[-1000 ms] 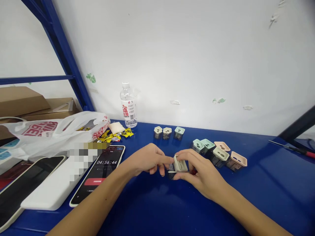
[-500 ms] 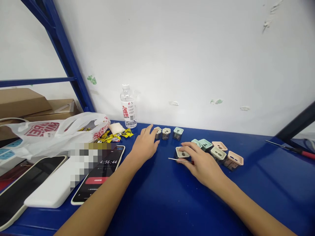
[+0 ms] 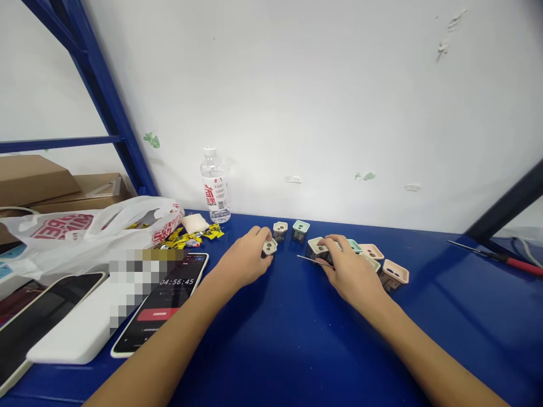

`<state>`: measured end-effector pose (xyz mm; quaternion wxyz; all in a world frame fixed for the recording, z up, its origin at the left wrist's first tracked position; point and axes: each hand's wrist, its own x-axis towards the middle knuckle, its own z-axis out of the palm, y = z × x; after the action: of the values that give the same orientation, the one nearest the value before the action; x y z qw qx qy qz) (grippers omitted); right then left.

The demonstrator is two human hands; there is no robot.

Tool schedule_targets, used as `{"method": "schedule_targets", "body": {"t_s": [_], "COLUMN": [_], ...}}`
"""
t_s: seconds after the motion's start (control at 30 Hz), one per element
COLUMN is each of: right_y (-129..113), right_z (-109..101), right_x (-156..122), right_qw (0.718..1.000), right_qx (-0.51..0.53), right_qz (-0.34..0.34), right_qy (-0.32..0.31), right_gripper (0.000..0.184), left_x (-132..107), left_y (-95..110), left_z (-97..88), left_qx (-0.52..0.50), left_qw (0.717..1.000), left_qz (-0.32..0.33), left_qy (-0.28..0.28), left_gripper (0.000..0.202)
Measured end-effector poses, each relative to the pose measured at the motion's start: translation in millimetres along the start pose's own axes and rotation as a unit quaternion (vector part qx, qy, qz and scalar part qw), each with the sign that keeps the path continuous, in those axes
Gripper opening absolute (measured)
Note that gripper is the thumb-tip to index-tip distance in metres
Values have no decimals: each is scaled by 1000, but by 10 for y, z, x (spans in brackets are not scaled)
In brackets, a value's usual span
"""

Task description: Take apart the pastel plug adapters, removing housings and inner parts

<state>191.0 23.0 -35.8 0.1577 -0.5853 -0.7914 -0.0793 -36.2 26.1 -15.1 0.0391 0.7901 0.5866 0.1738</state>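
My left hand [image 3: 246, 255] pinches a cream two-hole pencil sharpener [image 3: 269, 247] at its sides, close to the table top. Behind it stand a beige sharpener [image 3: 280, 228] and a mint sharpener [image 3: 300, 226]. A thin metal-shafted screwdriver [image 3: 309, 259] sticks out leftward from under the fingers of my right hand [image 3: 354, 274], its handle hidden in the palm. Those same fingers rest on a grey-cream sharpener [image 3: 317, 246]. Several more lie right beside this hand, among them a mint one [image 3: 354, 246] and a peach one [image 3: 396, 272], some partly covered.
A water bottle [image 3: 215, 189] stands by the wall. To the left are yellow wrappers [image 3: 178, 240], a plastic bag [image 3: 106, 223], a phone [image 3: 167, 299] and a white slab [image 3: 72, 333]. A red-handled tool [image 3: 521, 265] lies far right on the blue table [image 3: 280, 350].
My left hand has closed on the cream sharpener and drawn it nearer, out of the back row. My right hand, with the screwdriver, has shifted slightly away from me along with the grey-cream sharpener.
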Motion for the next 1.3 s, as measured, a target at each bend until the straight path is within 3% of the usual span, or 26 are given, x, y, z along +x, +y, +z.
{"method": "schedule_targets", "body": {"t_s": [0.1, 0.23, 0.37, 0.47, 0.6, 0.7, 0.87, 1.07, 1.17, 1.23, 1.3], "right_y": [-28, -164, -276, -300, -289, -275, -268, -274, -256, -244, -242], "right_z": [-78, -133, -135, -139, -140, -130, -120, -152, -177, -198, -217], "right_x": [-50, -144, -213, -240, -247, -236, -234, -253, -236, -222, -217], "right_qw": [998, 970, 943, 948, 964, 964, 963, 958, 958, 958, 957], "right_qx": [59, 221, 280, 247, 136, 125, 139, 189, 194, 190, 189], "right_qz": [-22, -89, -122, -129, -162, -158, -153, -140, -135, -144, -148], "right_qy": [2, -46, -135, -153, -163, -170, -174, -167, -160, -161, -162], "right_gripper": [33, 55, 71, 56, 33, 32, 33, 21, 19, 25, 34], "left_x": [-117, -222, -270, -286, -272, -256, -261, -258, -261, -260, -254], "left_y": [49, 154, 269, 317, 332, 320, 293, 293, 283, 267, 245], "left_z": [-59, -103, -106, -61, 28, 59, 42, 14, 19, 20, 7], "left_qx": [-46, -190, -345, -385, -341, -331, -371, -334, -376, -420, -429], "left_qw": [998, 975, 927, 907, 926, 933, 917, 932, 915, 893, 888], "left_qz": [37, 64, 22, 9, 47, 57, 84, 117, 102, 76, 56], "left_qy": [-35, -98, -145, -171, -152, -132, -121, -82, -108, -145, -153], "left_gripper": [44, 26, 30, 42, 49, 48, 42, 44, 45, 46, 47]}}
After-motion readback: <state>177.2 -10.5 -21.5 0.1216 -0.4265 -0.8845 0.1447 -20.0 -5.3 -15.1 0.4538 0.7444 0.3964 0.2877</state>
